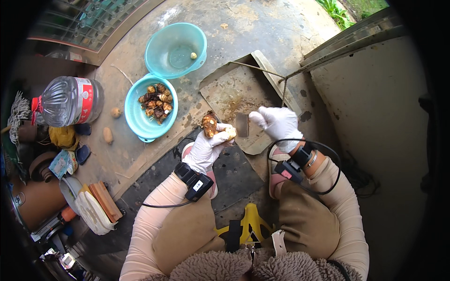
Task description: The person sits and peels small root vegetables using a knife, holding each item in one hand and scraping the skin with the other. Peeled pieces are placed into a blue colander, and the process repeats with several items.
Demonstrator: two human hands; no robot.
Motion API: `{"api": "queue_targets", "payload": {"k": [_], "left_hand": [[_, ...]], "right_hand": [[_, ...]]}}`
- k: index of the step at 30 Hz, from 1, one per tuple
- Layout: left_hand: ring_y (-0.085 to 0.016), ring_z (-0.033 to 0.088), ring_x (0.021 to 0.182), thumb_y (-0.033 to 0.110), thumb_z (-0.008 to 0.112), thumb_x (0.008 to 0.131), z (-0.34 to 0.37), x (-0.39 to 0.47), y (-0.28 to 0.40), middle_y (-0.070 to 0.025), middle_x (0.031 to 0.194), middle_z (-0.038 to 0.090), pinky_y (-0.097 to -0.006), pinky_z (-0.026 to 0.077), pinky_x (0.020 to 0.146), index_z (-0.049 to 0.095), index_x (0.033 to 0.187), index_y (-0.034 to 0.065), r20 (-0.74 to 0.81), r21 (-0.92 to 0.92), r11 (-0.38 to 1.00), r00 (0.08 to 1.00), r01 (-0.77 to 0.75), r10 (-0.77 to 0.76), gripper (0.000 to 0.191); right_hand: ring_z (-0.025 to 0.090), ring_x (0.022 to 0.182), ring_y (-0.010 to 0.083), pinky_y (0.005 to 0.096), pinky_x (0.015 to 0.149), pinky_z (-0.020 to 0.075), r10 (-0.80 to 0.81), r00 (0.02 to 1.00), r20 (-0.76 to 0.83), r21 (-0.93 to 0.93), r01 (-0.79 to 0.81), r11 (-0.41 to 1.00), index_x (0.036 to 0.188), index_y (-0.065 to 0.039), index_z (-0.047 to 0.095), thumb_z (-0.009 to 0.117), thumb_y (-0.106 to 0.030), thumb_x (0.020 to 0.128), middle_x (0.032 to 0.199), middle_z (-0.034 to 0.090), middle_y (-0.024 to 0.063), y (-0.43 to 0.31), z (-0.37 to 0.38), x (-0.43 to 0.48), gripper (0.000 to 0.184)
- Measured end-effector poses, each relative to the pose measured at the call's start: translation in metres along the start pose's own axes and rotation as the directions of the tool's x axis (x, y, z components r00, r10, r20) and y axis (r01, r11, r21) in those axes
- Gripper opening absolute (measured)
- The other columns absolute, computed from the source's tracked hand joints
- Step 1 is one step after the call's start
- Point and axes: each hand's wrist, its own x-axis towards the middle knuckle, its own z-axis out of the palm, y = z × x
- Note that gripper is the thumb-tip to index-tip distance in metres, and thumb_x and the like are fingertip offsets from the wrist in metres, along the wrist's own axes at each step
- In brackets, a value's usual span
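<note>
My left hand (207, 147), in a white glove, holds a brown taro corm (209, 125) with rough, partly scraped skin and a paler, peeled piece (230, 134) at the fingertips. To its right, my right hand (277, 124), gloved too, is raised with curled fingers above a metal dustpan (233, 87); whether it holds something small I cannot tell. A blue plastic colander (130, 109) with several unpeeled corms (158, 102) stands left of my hands. Beyond it, a turquoise basin (153, 52) holds one small pale peeled piece (193, 55).
Two potato-like tubers (107, 135) lie on the floor near a large water bottle (70, 102). Bricks (104, 202), cloths and pots crowd the left side. A pale door panel (372, 105) stands at the right. A yellow plastic object (250, 221) is between my legs.
</note>
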Motion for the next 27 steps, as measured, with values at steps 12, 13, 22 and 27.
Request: {"api": "queue_targets", "payload": {"k": [12,13,22,27], "left_hand": [[-0.017,0.060,0.082,0.007,0.064,0.085,0.0056,0.0016,-0.0039,-0.0098,0.097,0.063,-0.0304,0.050,0.077,0.060,0.104,-0.0028,-0.083,-0.119,0.993,0.996,-0.001,-0.009,0.022],[-0.017,0.059,0.081,0.008,0.064,0.085,0.0058,0.0023,-0.0049,-0.0102,0.097,0.063,-0.0305,0.050,0.078,0.060,0.103,-0.0030,-0.039,-0.146,0.989,0.999,-0.001,-0.004,0.021],[-0.016,0.059,0.087,0.008,0.063,0.084,0.0000,0.0055,-0.0017,-0.0103,0.100,0.062,-0.0285,0.050,0.079,0.057,0.112,-0.0029,0.038,-0.190,0.981,0.999,0.033,-0.026,0.031],[-0.013,0.059,0.085,0.009,0.070,0.081,0.0086,0.0032,-0.0002,-0.0053,0.098,0.064,-0.0268,0.048,0.075,0.061,0.111,0.0010,-0.005,-0.117,0.993,1.000,0.005,-0.005,0.032]], "right_hand": [[0.058,0.056,0.0327,0.0426,0.048,0.0422,-0.078,0.988,-0.134,-0.043,0.073,0.996,0.070,-0.014,0.056,0.051,-0.049,0.090,0.059,0.057,0.0102,0.0028,0.0034,0.0004,0.041],[0.058,0.055,0.0327,0.0429,0.047,0.0420,-0.123,0.990,-0.063,-0.022,0.122,0.992,0.070,-0.014,0.055,0.051,-0.049,0.090,0.058,0.056,0.0102,0.0034,0.0041,0.0003,0.041],[0.055,0.061,0.0347,0.0410,0.052,0.0404,0.123,0.992,0.008,0.150,-0.123,0.981,0.072,-0.012,0.056,0.046,-0.053,0.092,0.063,0.054,0.0142,0.0037,0.0002,-0.0048,0.047],[0.057,0.062,0.0354,0.0422,0.052,0.0410,0.033,0.997,-0.068,0.075,-0.028,0.997,0.073,-0.012,0.056,0.047,-0.050,0.092,0.064,0.055,0.0141,0.0022,0.0058,-0.0038,0.043]]}}
